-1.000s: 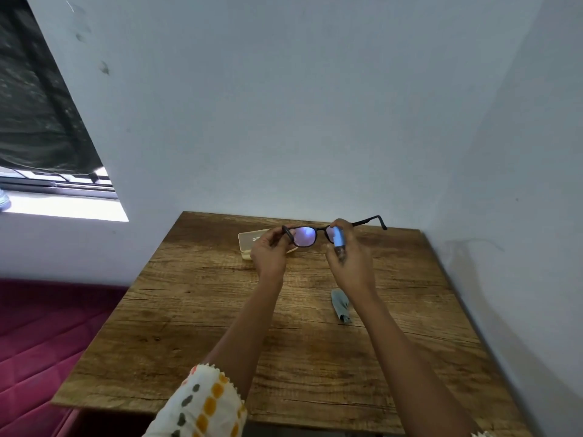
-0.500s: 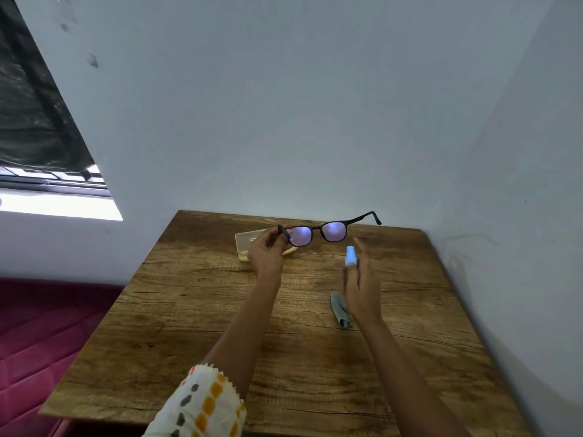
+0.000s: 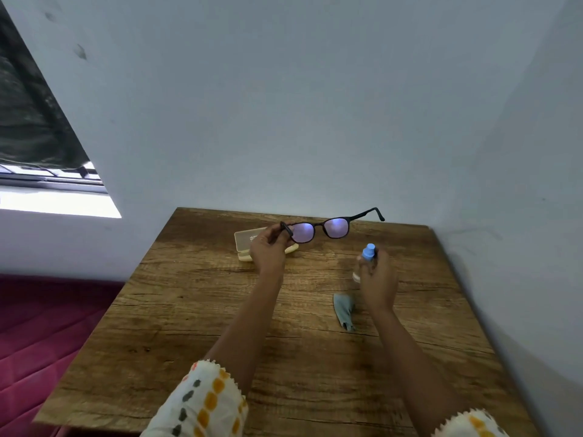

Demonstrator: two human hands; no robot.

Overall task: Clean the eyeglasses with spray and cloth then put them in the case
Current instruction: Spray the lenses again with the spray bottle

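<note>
Black-framed eyeglasses (image 3: 325,228) with purple-glinting lenses hang above the far part of the wooden table (image 3: 195,310), arms unfolded. My left hand (image 3: 268,250) pinches their left temple near the hinge. My right hand (image 3: 377,279) grips a small clear spray bottle (image 3: 367,252) with a blue cap, upright, low over the table to the right of the glasses. A crumpled grey-blue cloth (image 3: 344,310) lies on the table just left of my right wrist. The beige glasses case (image 3: 244,244) lies behind my left hand, partly hidden by it.
The table stands in a corner, with a pale wall (image 3: 315,121) behind it and another at its right. A window (image 3: 56,197) and a dark red mattress (image 3: 38,326) are to the left.
My right hand has drawn the spray bottle away from the right lens, down and to the right toward the table. My left hand keeps the glasses where they were.
</note>
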